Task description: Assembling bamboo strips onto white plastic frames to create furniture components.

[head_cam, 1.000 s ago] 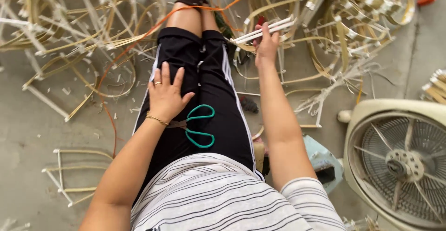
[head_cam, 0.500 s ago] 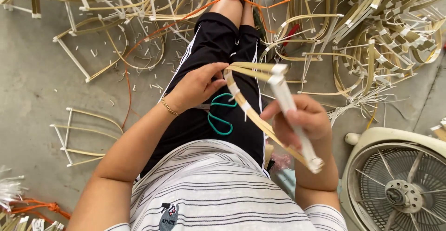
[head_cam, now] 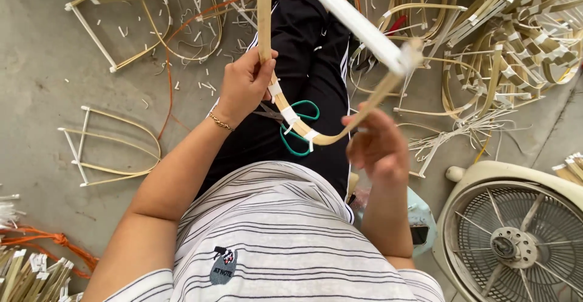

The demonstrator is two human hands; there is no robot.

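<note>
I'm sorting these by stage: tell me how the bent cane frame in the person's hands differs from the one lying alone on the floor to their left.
The held frame is raised over the lap, gripped by the left hand and touched by the right hand; the floor frame lies flat on the concrete, untouched. The held frame shows white tape wraps along its curve; the floor frame shows white only at its straight end. Both are pale curved strips joined to white bars.
</note>
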